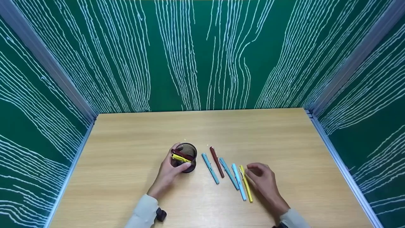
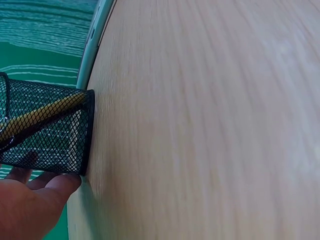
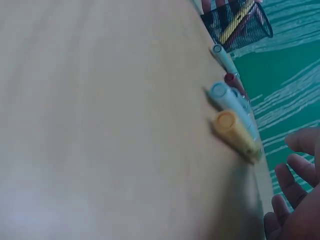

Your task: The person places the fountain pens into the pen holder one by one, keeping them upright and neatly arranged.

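My left hand [image 1: 169,172] grips a black mesh pen cup [image 1: 188,147] standing on the table, thumb and fingers curled round its side. Inside the cup lean a yellow pen [image 1: 180,157] and a dark red pen [image 1: 181,154]; the yellow one shows through the mesh in the left wrist view. Right of the cup lie a teal pen [image 1: 210,168], a dark red pen [image 1: 217,162], a second teal pen [image 1: 229,173], a light blue pen [image 1: 239,182] and a yellow pen [image 1: 246,184]. Just right of that yellow pen hovers my right hand [image 1: 264,180], fingers loosely bent around nothing.
The wooden table [image 1: 142,133] stretches behind and to both sides of the pens. Green walls [image 1: 177,63] with wavy white lines stand at its back and sides, with metal frame strips [image 1: 341,161] along the table's side edges.
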`<state>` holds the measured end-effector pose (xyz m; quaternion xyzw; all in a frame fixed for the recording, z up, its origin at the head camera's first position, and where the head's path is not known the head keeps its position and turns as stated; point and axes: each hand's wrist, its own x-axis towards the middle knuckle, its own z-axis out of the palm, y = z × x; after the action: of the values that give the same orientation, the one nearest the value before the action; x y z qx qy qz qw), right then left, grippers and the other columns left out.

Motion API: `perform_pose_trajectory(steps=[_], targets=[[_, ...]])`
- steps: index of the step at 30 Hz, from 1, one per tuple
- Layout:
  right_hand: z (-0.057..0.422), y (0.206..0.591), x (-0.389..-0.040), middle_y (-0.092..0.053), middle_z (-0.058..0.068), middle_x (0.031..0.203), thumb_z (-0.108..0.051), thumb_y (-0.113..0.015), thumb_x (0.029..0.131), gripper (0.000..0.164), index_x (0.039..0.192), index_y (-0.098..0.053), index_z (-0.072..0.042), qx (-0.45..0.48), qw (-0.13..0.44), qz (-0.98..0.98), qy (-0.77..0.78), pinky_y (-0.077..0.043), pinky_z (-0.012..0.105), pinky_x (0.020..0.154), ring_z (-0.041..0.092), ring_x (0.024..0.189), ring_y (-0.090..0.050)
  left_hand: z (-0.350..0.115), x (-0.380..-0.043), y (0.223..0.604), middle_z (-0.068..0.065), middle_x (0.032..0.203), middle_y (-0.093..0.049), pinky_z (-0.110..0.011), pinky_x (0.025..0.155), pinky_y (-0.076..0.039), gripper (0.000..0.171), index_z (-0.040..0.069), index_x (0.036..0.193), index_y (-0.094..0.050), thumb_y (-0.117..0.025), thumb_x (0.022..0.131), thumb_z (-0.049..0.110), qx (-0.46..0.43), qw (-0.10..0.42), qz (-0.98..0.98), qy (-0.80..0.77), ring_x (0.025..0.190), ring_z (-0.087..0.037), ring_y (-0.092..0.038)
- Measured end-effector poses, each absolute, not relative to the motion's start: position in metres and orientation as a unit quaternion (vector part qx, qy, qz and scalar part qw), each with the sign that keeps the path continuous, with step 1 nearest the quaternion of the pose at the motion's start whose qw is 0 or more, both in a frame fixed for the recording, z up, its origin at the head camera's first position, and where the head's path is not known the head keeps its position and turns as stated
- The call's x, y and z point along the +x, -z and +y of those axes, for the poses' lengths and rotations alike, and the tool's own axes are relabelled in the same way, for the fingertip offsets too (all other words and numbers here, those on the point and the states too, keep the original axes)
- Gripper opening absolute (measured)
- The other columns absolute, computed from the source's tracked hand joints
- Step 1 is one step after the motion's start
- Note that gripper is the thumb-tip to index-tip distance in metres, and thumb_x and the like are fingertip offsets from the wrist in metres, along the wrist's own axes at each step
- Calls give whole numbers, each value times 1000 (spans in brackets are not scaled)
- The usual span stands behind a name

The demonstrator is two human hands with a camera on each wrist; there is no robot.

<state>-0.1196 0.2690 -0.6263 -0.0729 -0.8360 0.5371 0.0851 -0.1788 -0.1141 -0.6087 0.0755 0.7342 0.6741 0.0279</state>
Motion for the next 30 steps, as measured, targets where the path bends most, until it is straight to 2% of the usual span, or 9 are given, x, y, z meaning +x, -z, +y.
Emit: perform_pose_trajectory(steps=[7, 14, 19, 22, 30], targets=[[276, 632, -106, -71, 13, 126, -11, -83, 100, 24, 122, -80, -5, -91, 76, -851, -511, -42, 37, 108, 24, 128, -55, -114, -181, 607, -13, 156, -61, -52, 124, -36, 89, 22, 166, -47, -93, 90, 20, 79, 32, 734, -674, 141, -31, -56], [271, 638, -102, -66, 15, 131, -13, -87, 95, 27, 120, -80, -5, -91, 81, -856, -503, -38, 37, 109, 24, 130, -48, -115, -180, 608, -14, 159, -58, -51, 124, -36, 90, 22, 168, -46, -92, 90, 20, 78, 37, 737, -671, 142, -30, -55], [268, 639, -103, -65, 17, 130, -10, -88, 93, 28, 119, -80, -3, -82, 91, -854, -506, -35, 44, 114, 27, 132, -45, -115, -180, 607, -12, 160, -57, -50, 125, -37, 89, 23, 167, -46, -92, 91, 20, 81, 37, 731, -677, 144, -31, -56], [266, 640, -101, -64, 18, 129, -9, -90, 91, 29, 117, -80, -2, -82, 94, -855, -504, -35, 44, 113, 27, 132, -45, -115, -179, 607, -11, 159, -58, -50, 126, -35, 90, 23, 167, -46, -92, 90, 21, 76, 38, 734, -673, 144, -30, -55], [258, 645, -103, -72, 14, 116, -9, -93, 88, 30, 115, -81, -4, -71, 112, -869, -477, -32, 48, 113, 28, 131, -43, -115, -179, 608, -12, 157, -60, -47, 123, -38, 90, 24, 167, -46, -92, 90, 20, 74, 44, 728, -680, 142, -30, -58]])
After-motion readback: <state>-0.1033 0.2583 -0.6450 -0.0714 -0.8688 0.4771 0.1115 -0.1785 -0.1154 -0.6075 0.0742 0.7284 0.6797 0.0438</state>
